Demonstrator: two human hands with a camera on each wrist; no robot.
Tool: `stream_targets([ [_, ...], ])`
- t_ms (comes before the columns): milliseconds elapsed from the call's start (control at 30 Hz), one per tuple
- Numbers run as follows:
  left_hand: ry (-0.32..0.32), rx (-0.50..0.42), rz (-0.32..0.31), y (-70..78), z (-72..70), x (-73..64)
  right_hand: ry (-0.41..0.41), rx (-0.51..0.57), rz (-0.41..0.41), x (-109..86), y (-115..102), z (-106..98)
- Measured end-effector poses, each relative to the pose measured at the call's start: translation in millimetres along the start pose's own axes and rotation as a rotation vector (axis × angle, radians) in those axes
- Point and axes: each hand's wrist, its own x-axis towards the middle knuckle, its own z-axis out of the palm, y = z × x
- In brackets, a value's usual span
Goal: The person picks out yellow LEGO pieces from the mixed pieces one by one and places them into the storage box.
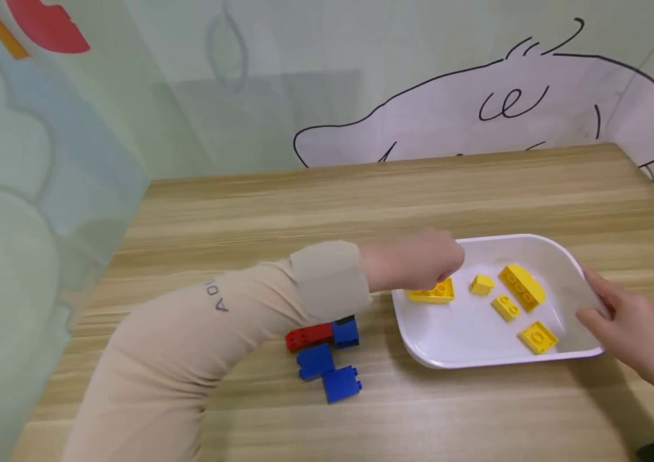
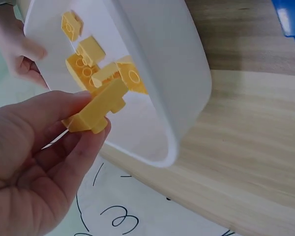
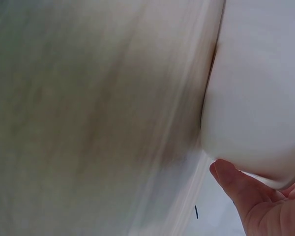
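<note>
Between thumb and fingers, my left hand [image 1: 416, 260] pinches a yellow toy brick [image 2: 99, 109] with studs, over the left side of a white tray [image 1: 448, 356]. From the head view the hand mostly hides this brick. Inside the tray lie several other yellow bricks, among them a rounded one [image 1: 525, 285], a small one [image 1: 482, 285] and a square one [image 1: 538, 337]. Another yellow brick [image 1: 433, 294] lies under the left hand. My right hand [image 1: 629, 324] grips the tray's right end, thumb over the rim; the right wrist view shows fingers [image 3: 228, 172] against its outside.
Left of the tray, beneath the left forearm, lie a red brick [image 1: 310, 336] and several blue bricks [image 1: 342, 384], with a dark piece partly covered by the sleeve [image 1: 332, 282]. The wooden table [image 1: 280, 205] meets a wall with drawings [image 1: 511, 109] at its far edge.
</note>
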Motion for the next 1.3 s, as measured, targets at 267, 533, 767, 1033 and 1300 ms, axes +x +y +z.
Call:
stream_targets([
  [267, -0.026, -0.015, 0.041, 7.4, 11.5, 16.1, -0.010, 0.002, 0.005, 0.8, -1.2, 0.4],
  [533, -0.086, 0.030, 0.125, 15.7, 30.5, 23.3, 0.022, -0.001, -0.015, 3.1, 3.0, 0.4],
  [767, -0.088, 0.007, 0.123, 14.8, 42.6, 25.2, 0.004, -0.003, 0.015, 2.5, 0.1, 1.5],
  [1033, -0.096, -0.029, 0.097, 13.8, 51.5, 25.0, -0.032, 0.017, 0.051, 1.8, -2.4, 1.4],
  [1300, -0.116, -0.040, 0.115, 14.3, 56.4, 25.3, -0.015, 0.011, 0.030, 1.4, -1.0, 1.6],
])
